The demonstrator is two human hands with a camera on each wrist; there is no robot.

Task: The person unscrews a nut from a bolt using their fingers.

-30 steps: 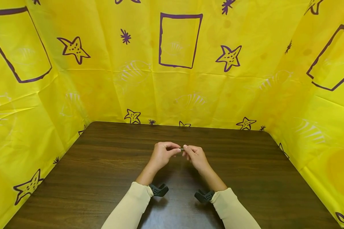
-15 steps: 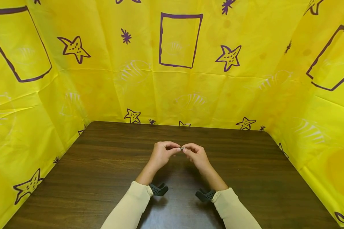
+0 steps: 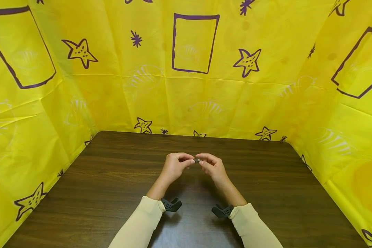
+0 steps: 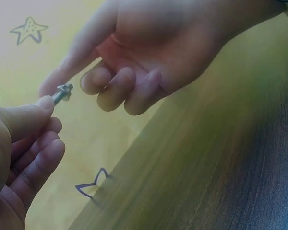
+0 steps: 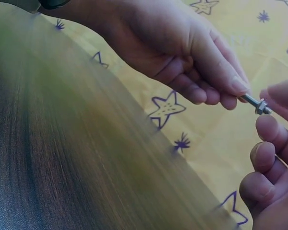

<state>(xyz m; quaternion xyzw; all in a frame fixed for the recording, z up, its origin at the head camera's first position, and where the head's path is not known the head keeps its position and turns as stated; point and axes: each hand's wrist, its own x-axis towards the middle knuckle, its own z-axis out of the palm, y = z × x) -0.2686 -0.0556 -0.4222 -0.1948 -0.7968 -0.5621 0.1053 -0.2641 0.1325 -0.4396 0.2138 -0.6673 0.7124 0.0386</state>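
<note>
Ahead of the body, over the table, my left hand (image 3: 175, 167) pinches a small silver bolt (image 5: 251, 99) between thumb and fingers, its threaded end pointing right. A nut (image 5: 261, 106) sits on the bolt near that free end; the other end is hidden in the left fingers. My right hand (image 3: 214, 168) has its thumb and a finger close around the nut, and in the right wrist view the fingertips lie right at it on both sides. In the left wrist view the right hand's other fingers curl loosely toward the palm.
A dark wood-grain table (image 3: 111, 179) lies below both hands. Yellow cloth (image 3: 117, 100) with purple starfish drawings hangs at the back and both sides. Dark straps (image 3: 172, 205) sit on both wrists, just beyond the pale sleeves.
The left hand stays nearly still with the bolt. The right fingertips have shifted and parted slightly, so the bolt's end and the nut show, which they covered a second ago.
</note>
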